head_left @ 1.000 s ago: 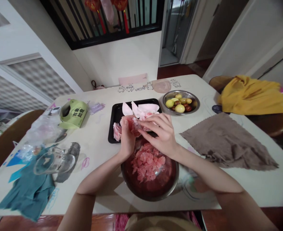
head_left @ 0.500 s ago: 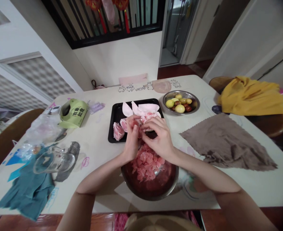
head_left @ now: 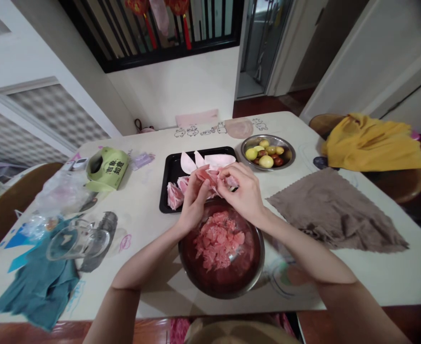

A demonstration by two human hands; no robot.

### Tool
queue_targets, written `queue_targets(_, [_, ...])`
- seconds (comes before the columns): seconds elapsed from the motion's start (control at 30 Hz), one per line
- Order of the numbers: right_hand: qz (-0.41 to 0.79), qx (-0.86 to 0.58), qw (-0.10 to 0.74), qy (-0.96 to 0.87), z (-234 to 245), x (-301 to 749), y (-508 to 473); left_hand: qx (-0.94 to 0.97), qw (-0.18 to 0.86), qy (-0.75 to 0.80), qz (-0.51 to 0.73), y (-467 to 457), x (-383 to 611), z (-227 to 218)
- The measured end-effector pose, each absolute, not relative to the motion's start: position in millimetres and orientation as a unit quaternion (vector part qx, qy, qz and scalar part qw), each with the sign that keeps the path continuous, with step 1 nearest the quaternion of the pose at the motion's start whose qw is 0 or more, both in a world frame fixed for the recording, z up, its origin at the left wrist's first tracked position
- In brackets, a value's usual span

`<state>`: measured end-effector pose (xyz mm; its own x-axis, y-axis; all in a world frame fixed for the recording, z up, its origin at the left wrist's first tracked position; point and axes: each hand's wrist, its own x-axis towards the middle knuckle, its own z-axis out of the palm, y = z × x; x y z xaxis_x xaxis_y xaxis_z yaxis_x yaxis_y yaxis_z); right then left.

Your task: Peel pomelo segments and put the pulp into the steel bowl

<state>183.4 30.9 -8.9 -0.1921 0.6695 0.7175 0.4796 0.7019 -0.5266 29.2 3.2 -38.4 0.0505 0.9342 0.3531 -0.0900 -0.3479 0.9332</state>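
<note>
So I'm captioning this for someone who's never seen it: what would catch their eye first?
The left hand and right hand meet mid-table, pinching a pink fruit segment at the black tray's near edge. Just in front of them sits a steel bowl heaped with pink flesh. A brown cloth lies to the right, with a yellow cloth beyond it.

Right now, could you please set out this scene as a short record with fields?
Left hand: grips pink citrus segment
Right hand: pinches the same segment
Below hands: steel bowl of peeled pink flesh
Behind: black tray with peel pieces
Right side: brown cloth, small fruit bowl
Left side: glass jug, teal cloth
</note>
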Motion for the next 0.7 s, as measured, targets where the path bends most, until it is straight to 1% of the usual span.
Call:
queue_targets(0.13, [0.071,-0.387,0.503,-0.769,-12.4,183.7,35.7,0.574,0.419,0.377,0.594,6.9,28.8,-41.1])
queue_targets(0.33, [0.031,-0.34,0.525,-0.78,-11.8,183.4,32.4,0.57,0.408,0.383,0.602,10.9,26.3,-43.9])
queue_targets(0.5, [0.011,-0.342,0.525,-0.779,-14.6,180.3,30.6,0.586,0.39,0.376,0.603,12.0,25.3,-45.2])
queue_targets(0.6, [-0.001,-0.34,0.527,-0.779,-16.2,179.7,31.2,0.605,0.37,0.378,0.596,10.8,25.7,-42.8])
queue_targets(0.7, [-0.029,-0.338,0.523,-0.782,-16.7,180.0,30.6,0.638,0.32,0.376,0.591,9.6,25.9,-38.3])
